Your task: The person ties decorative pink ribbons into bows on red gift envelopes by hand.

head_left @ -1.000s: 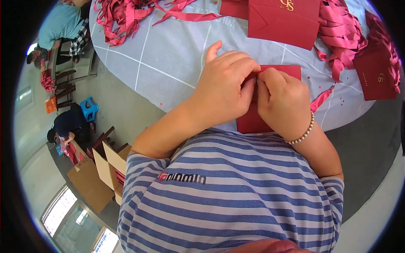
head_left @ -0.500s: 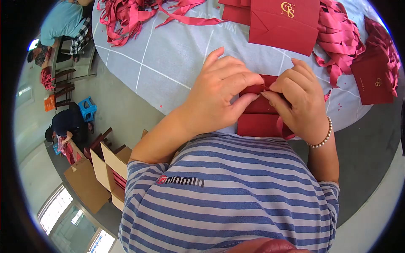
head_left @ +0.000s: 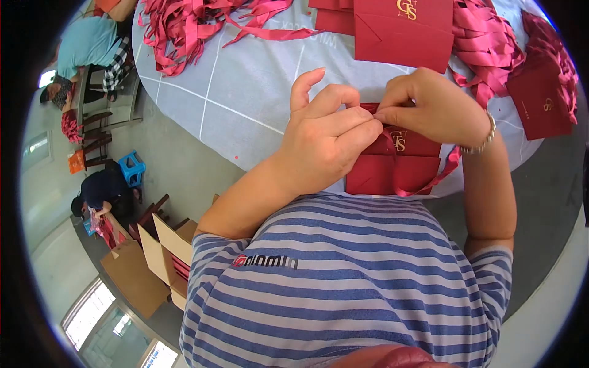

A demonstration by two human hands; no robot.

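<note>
A dark red paper bag (head_left: pixel 423 145) with a gold monogram lies at the table's near edge, a folded red panel (head_left: pixel 374 175) below it. My left hand (head_left: pixel 331 138) is closed at the bag's upper left part, its index finger raised and its thumb hidden. Against those fingertips, my right hand (head_left: pixel 432 107) pinches thumb to finger, on what looks like the end of a red ribbon (head_left: pixel 392 150). This ribbon hangs from between my hands, loops across the panel and rises to the right. The exact pinch point is mostly covered by my fingers.
Stacked red bags (head_left: pixel 402 37) lie beyond my hands, between ribbon heaps at left (head_left: pixel 184 34) and right (head_left: pixel 488 43). Another bag with ribbons (head_left: pixel 540 104) is at far right. Left of the table are open cardboard boxes (head_left: pixel 132 273), a blue stool (head_left: pixel 131 168) and other people.
My right hand has moved up and turned over, uncovering the monogram. The ribbon now trails across the bag and panel. My left hand stays near the same spot, its fingers curled more.
</note>
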